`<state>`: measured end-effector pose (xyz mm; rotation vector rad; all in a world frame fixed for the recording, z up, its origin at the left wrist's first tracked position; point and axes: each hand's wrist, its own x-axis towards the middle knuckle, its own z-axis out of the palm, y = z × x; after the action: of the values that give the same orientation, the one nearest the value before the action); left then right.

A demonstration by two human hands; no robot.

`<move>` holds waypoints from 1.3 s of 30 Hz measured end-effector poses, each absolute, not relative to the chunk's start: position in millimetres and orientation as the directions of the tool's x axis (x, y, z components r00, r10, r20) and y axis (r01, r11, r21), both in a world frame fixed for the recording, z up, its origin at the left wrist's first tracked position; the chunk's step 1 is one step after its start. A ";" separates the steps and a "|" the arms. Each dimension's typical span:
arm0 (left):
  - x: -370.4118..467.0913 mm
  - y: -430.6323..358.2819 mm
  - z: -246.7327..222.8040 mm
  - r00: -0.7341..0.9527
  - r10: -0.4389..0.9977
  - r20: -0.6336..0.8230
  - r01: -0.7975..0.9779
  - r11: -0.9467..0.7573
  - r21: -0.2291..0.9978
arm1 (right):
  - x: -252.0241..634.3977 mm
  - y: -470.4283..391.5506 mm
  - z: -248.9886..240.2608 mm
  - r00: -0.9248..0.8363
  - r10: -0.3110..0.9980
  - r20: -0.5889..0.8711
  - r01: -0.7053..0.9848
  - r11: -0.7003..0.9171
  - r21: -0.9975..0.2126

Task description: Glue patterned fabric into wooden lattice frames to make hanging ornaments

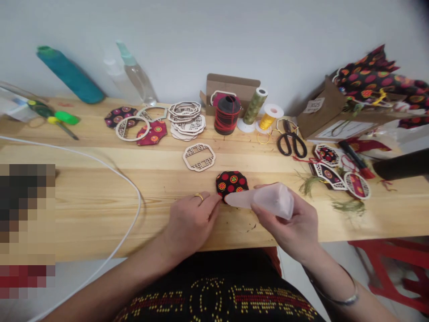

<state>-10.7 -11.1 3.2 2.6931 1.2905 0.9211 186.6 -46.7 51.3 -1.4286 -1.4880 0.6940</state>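
Note:
A small scalloped piece covered in black fabric with red and yellow flower circles [232, 180] lies on the wooden table in front of me. My left hand [192, 219], wearing a ring, is closed with its fingertips on the near left edge of that piece. In my right hand [298, 226] is a translucent white squeeze bottle [270, 200], tipped so its nozzle points left, at the fabric's near edge. The bottle hides part of the piece. Just beyond it lies a cut-out wooden frame [199, 157].
Farther back are stacked wooden frames [187, 118], thread spools [255, 105], black-handled scissors [291, 142] and a spray bottle [137, 76]. A cardboard box of fabric [321, 114] and finished-looking ornaments [330, 174] sit right. A white cable [132, 183] crosses the left side.

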 end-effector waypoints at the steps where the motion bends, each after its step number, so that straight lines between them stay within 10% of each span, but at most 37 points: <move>1: -10.7 -11.1 3.5 0.477 0.717 0.509 0.709 -0.656 0.260 | 186.1 -46.3 50.7 0.100 0.967 0.236 0.447 0.168 -0.879; 39: -10.3 -12.3 0.7 0.511 0.679 0.527 0.702 -0.684 0.201 | 202.0 -49.5 56.2 0.255 0.951 0.176 0.404 0.061 -0.913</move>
<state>-10.3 -12.3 0.7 2.7633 1.2632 0.9364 202.0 -49.5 56.2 -1.5205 -1.3179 0.6829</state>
